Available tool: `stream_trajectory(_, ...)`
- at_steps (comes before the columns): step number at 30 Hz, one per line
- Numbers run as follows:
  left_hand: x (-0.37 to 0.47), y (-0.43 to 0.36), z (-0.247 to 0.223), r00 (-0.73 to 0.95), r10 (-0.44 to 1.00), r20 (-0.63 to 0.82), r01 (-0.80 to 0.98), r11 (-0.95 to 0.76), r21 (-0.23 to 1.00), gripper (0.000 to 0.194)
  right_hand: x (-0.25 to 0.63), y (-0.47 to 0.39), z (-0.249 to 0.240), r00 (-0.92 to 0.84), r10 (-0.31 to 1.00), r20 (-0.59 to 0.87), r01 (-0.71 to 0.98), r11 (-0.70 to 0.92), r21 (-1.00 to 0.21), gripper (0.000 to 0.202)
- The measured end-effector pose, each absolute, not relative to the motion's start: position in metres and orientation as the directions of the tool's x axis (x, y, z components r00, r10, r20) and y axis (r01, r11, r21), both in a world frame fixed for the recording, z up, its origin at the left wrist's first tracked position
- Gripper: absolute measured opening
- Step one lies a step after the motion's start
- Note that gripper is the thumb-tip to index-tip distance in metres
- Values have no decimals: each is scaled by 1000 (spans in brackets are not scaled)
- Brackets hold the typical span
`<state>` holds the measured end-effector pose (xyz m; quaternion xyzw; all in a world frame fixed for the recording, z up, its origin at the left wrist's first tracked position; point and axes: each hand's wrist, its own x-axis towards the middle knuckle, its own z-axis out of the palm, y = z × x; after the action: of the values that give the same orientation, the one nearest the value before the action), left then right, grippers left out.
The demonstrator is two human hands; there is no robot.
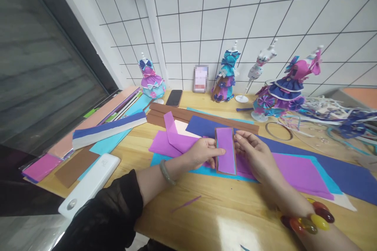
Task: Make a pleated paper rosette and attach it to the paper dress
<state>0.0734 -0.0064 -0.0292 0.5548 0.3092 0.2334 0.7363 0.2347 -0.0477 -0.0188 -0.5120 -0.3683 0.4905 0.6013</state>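
Note:
Both of my hands hold a small upright rectangle of purple paper on a brown backing just above the wooden table. My left hand pinches its left edge with thumb and fingers. My right hand grips its right edge near the top. Under the piece lie sheets of purple paper, light blue paper and dark blue paper. A folded purple strip rests to the left of my left hand.
Several small mannequins in paper dresses stand along the tiled wall. A black phone, brown strips, a white power bank, stacked coloured sheets at left, and ribbon scraps at right lie about.

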Motion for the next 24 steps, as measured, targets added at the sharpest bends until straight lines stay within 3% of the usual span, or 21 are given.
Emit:
stream_trajectory(7, 73, -4, -32, 646, 739, -192, -13, 261, 965, 30, 228, -52, -9, 268, 961, 63, -34, 75, -997, 20)
stream_trajectory(15, 73, -6, -28, 680, 714, -168, 2, 227, 974, 28, 224, -51, -11, 233, 972, 0, 1, 0, -1000, 35)
stream_trajectory(24, 73, -10, -22, 679, 707, -199, 86, 192, 978, 23, 227, -53, -12, 153, 988, -23, 35, -29, -999, 26)
